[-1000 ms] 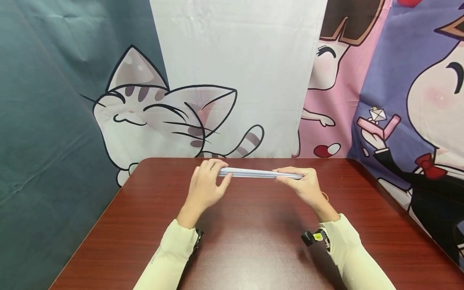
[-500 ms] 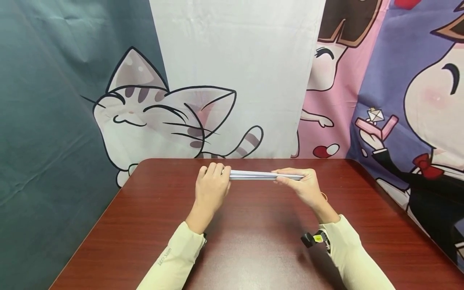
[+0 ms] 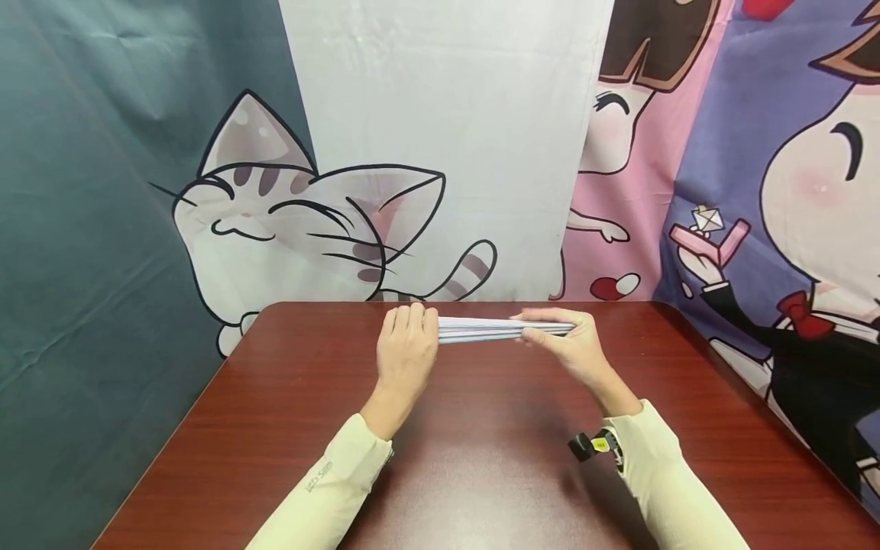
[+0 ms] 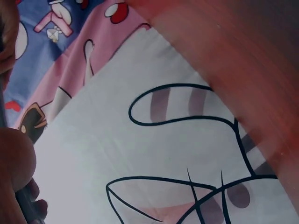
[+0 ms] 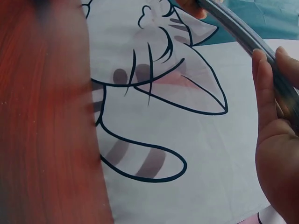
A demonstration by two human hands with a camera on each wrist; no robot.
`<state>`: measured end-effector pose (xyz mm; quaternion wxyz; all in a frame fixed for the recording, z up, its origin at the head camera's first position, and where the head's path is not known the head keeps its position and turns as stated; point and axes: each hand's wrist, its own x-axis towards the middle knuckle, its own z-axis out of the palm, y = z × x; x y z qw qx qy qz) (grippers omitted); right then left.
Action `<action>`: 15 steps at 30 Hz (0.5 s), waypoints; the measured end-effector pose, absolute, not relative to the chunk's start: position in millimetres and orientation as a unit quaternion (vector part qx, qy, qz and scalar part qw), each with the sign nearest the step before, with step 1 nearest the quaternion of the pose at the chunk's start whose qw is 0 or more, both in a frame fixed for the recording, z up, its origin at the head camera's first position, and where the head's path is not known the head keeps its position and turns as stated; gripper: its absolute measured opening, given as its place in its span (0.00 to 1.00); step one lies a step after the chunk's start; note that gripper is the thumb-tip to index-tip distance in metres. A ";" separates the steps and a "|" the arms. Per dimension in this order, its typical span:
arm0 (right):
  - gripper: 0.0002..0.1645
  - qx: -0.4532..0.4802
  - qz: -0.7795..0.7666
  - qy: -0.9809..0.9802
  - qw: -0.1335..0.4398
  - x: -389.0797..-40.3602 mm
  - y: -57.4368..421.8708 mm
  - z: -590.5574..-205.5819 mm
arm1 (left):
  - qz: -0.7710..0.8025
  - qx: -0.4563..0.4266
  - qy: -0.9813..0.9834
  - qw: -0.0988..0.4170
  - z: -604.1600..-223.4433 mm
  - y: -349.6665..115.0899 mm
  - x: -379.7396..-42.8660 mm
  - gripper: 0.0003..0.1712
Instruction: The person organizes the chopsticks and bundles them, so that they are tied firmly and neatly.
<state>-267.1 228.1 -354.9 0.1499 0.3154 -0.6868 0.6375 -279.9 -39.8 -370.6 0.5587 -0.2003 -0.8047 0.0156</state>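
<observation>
A thin white stack of layers (image 3: 477, 329), like paper sheets seen edge-on, is held level above the table between both hands. At its left end the left hand (image 3: 409, 344) grips it, fingers lying over the edge and the back of the hand toward the head camera. The right hand (image 3: 571, 336) pinches the other end, thumb below and fingers above. Slight gaps show between the layers. In the right wrist view the stack (image 5: 238, 30) looks grey and runs diagonally, with the right hand (image 5: 278, 154) around its lower end. The left wrist view catches only part of the left hand (image 4: 16, 161).
Beneath the hands lies a reddish-brown wooden table (image 3: 481, 473) with rounded far corners. A cloth backdrop (image 3: 447, 114) printed with a cartoon cat and figures hangs behind its far edge. A small black camera (image 3: 581, 447) is strapped at the right wrist.
The left hand has shifted slightly right along the stack and turned, its thumb now out of sight. The stack's layers look a little more spread. The right hand has barely moved.
</observation>
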 end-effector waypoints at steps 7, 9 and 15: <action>0.19 0.345 0.625 -0.676 0.179 -265.9 222.2 -348.9 | 0.013 -0.191 -0.793 0.579 -367.9 -45.7 -282.9 0.15; 0.22 0.359 0.618 -0.670 0.201 -262.0 221.1 -343.7 | 0.012 -0.191 -0.794 0.577 -364.5 -46.6 -282.1 0.13; 0.22 0.396 0.558 -0.677 0.271 -250.1 213.4 -328.0 | 0.018 -0.184 -0.800 0.571 -358.4 -49.2 -280.9 0.12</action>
